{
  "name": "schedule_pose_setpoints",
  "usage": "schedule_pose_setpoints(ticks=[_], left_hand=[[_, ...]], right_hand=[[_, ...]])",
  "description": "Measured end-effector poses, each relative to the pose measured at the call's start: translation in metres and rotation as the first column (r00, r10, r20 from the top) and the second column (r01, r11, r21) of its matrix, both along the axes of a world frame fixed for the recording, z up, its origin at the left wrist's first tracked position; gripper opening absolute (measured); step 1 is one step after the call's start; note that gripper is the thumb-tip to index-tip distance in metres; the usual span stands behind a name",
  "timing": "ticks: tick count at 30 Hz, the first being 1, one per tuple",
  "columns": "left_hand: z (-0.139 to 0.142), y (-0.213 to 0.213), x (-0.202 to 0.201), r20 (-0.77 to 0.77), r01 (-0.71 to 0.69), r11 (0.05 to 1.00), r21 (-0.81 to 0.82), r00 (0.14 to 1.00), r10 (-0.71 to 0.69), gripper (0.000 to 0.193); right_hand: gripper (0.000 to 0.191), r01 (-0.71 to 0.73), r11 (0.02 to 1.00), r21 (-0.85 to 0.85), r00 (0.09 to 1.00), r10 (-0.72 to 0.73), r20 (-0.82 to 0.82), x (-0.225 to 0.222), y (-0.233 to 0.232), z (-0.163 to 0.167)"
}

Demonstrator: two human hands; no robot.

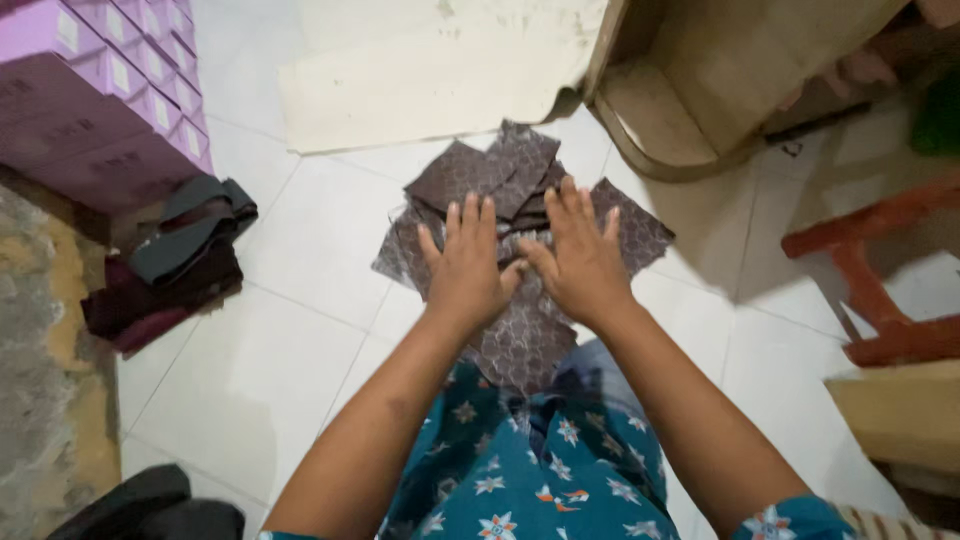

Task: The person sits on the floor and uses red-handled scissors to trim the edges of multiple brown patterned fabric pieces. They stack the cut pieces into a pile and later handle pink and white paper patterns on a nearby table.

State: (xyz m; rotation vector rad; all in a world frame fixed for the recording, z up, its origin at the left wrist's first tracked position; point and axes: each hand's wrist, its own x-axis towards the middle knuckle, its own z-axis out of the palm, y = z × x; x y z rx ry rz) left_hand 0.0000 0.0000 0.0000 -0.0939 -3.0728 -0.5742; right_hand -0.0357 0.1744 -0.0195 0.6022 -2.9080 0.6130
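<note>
Brown fabric pieces [520, 200] under spread left hand [465, 270], right hand [580, 262], purple boxes [100, 90] nearby

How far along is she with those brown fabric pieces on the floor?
Done: many brown pieces already lie piled on the tiles. In hand: left hand and right hand press flat on the pile, empty. Left: edges look uneven; folded dark cloth sits untouched aside.
</note>
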Motion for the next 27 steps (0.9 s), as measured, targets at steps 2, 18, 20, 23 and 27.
schedule_pose_setpoints(ticks=[2, 18, 20, 23, 27], left_hand=[[-0.056, -0.007, 0.009, -0.004, 0.014, 0.999, 0.030, 1.000, -0.014, 0.095], [-0.224, -0.091, -0.244, 0.351, -0.431, 0.777, 0.458, 0.891, 0.288, 0.073], [-0.259, -0.105, -0.287, 0.407, -0.536, 0.704, 0.466, 0.836, 0.368, 0.071], [-0.304, -0.113, -0.305, 0.468, -0.634, 0.639, 0.436, 0.766, 0.441, 0.067], [-0.334, -0.120, -0.317, 0.739, -0.798, 0.194, 0.571, 0.602, 0.301, 0.061]], right_hand=[[0.079, -0.018, 1.000, -0.013, 1.000, 0.018, 0.019, 0.009, -0.005, -0.051], [0.061, 0.053, 0.965, -0.258, 0.971, 0.010, 0.238, -0.252, -0.072, -0.177], [0.057, 0.141, 0.952, -0.271, 0.938, -0.042, 0.343, -0.294, -0.085, -0.203], [0.057, 0.300, 0.901, -0.314, 0.840, -0.093, 0.534, -0.323, -0.095, -0.247], [0.058, 0.589, 0.682, -0.434, 0.673, -0.117, 0.730, -0.351, -0.110, -0.300]])
